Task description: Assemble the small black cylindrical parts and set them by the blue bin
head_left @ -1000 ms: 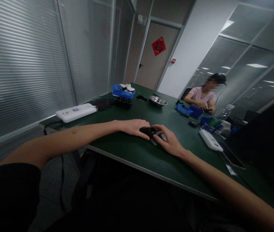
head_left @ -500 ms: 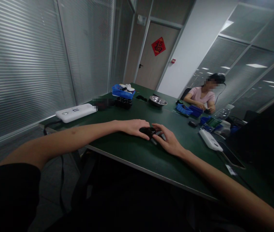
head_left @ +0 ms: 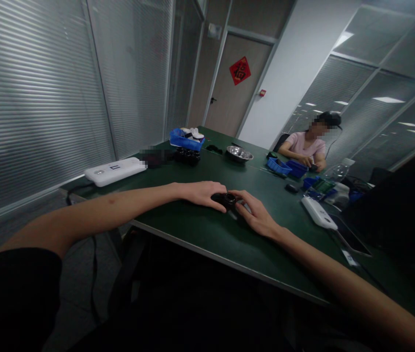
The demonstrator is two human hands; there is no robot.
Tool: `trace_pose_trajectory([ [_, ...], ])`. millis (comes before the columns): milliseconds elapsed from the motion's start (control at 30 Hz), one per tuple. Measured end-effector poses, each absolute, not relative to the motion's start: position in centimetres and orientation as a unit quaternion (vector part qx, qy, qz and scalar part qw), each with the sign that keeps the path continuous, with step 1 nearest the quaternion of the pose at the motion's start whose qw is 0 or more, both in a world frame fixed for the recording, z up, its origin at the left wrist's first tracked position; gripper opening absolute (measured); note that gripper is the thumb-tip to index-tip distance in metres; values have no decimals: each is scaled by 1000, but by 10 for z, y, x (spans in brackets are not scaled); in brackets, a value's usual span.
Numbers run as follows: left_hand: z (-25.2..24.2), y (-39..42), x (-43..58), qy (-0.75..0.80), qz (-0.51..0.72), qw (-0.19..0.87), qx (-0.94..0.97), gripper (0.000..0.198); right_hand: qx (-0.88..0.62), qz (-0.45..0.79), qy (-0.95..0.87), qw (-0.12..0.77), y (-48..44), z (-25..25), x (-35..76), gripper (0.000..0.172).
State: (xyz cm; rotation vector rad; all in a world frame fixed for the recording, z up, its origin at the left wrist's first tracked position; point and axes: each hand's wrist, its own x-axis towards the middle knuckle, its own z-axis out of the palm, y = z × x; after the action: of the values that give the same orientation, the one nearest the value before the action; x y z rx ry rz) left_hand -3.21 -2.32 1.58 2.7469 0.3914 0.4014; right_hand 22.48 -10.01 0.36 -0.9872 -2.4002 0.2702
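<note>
A small glossy black piece point(head_left: 230, 198) with a ring-shaped part on its top rests at the table, in front of me. My left hand point(head_left: 205, 194) lies over its left side, thumb in front and fingers behind, gripping it. From the right, my right hand point(head_left: 254, 210) holds the edge of the same piece with bent fingers and thumb. A small grey, blurred bit shows below the piece by my right thumb. What exactly the black piece is cannot be made out.
The green table point(head_left: 200, 230) carries a white power bank point(head_left: 116, 171), a blue basket point(head_left: 187, 141), black parts point(head_left: 187, 155), a metal bowl point(head_left: 239, 154), another white power bank point(head_left: 319, 213) and a phone point(head_left: 350, 237). Across sits a co-worker point(head_left: 308, 146) near blue trays point(head_left: 279, 166).
My right fingers have slid slightly right along the black piece, showing more of its ring-shaped part. My left hand stays put. The co-worker's hands have shifted a little.
</note>
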Motion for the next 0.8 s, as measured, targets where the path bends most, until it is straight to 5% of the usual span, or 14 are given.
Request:
trace_pose_trajectory([
  [233,16,-24,-32,128,147,178,965,52,-365,102,-878,293,-103,3,223,42],
  [433,17,-25,-32,135,144,177,964,56,-331,74,-891,302,-102,2,223,25],
  [800,13,-21,-31,126,151,164,967,56,-308,66,-904,289,-108,7,218,26],
])
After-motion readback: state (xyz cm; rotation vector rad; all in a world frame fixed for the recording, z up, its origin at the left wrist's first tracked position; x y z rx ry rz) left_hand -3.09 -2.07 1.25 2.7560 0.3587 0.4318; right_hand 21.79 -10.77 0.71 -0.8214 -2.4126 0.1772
